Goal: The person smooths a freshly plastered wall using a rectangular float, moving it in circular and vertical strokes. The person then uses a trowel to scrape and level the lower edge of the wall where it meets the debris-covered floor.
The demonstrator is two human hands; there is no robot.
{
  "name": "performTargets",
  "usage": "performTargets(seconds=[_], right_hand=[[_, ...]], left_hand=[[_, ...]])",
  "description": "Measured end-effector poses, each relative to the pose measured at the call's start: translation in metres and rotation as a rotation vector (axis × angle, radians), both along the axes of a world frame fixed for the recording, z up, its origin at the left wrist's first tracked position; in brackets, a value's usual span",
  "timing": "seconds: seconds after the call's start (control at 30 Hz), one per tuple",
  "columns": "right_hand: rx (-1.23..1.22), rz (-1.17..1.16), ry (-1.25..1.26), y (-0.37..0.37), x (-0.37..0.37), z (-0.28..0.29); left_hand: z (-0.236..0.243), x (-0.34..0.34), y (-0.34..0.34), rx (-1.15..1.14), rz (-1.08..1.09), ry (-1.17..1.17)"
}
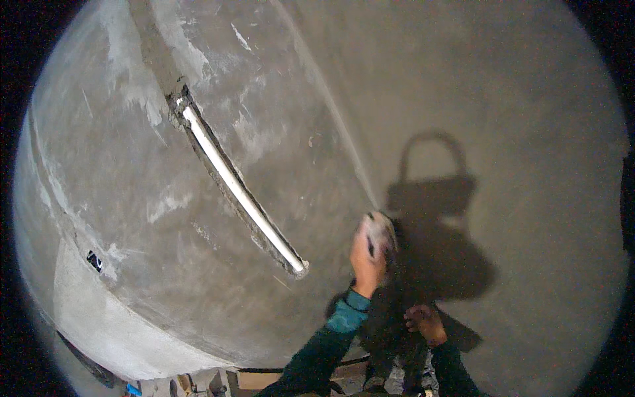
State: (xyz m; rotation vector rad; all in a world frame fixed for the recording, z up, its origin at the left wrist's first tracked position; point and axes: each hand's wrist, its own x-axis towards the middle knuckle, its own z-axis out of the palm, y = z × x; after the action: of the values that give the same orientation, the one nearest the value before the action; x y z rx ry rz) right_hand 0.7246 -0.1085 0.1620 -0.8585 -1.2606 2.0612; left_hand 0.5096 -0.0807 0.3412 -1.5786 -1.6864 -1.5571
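Note:
My left hand [368, 259], at the end of a teal sleeve, is closed around a pale greyish, rounded pad [383, 233]. It holds the pad against the wall corner, at the lower end of a light line [344, 129] that runs down the corner. Blur and shadow hide exactly what kind of pad it is. Lower and to the right, my right hand [428, 324] hangs in shade near my body, its fingers loosely bent and slightly apart. Nothing shows in it.
Left of the corner, a white pipe [241, 188] lies in a rough groove cut into the grey plastered wall [264, 119]. A small opening [94, 261] sits farther left. Various items, including something blue [133, 388], lie along the bottom. My shadow falls on the right wall [542, 198].

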Motion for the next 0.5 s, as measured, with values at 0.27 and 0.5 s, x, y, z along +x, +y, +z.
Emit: performTargets(seconds=[0.27,0.5], right_hand=[[0.029,-0.051,0.129,-0.016,0.013,0.008],[-0.029,-0.060,0.164,-0.019,-0.001,-0.026]], left_hand=[[0.415,-0.027,0.034,0.558,0.105,0.356],[0.487,-0.053,0.076,0.436,0.226,0.510]])
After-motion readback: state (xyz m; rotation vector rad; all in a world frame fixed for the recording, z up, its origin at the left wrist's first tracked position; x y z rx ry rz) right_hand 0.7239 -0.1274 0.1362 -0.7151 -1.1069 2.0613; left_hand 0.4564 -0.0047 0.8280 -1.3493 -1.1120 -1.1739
